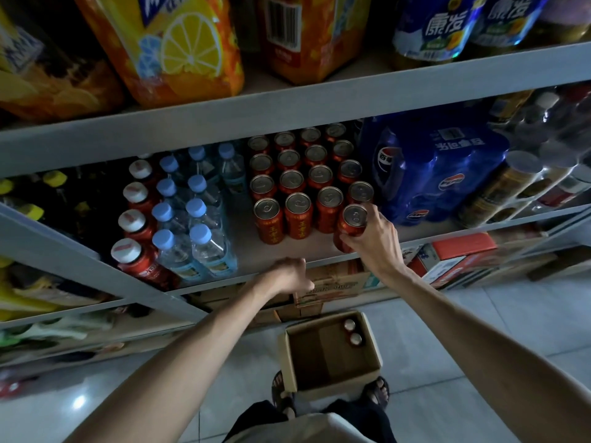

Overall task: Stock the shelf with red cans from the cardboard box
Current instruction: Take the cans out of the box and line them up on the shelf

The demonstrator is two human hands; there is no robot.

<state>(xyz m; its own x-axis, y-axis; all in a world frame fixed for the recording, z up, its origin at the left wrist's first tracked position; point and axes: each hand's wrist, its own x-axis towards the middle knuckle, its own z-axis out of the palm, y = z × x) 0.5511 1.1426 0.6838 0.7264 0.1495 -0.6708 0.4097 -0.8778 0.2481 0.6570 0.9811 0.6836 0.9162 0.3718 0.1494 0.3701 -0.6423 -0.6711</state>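
My right hand [374, 241] grips a red can [351, 226] at the front edge of the grey shelf [256, 251], at the right end of the front row. Several red cans [297, 177] with silver tops stand in rows behind and to the left of it. My left hand [287, 274] hovers at the shelf's front edge, fingers curled, holding nothing. Below on the floor, between my feet, sits the open cardboard box [287, 356] with two red cans [352, 332] in its far right corner.
Clear water bottles with blue caps [195, 231] and red bottles with white caps [134, 247] stand left of the cans. A blue shrink-wrapped pack [428, 174] sits right of them. Cartons [332, 282] fill the bottom shelf; the upper shelf board [287, 110] overhangs the cans.
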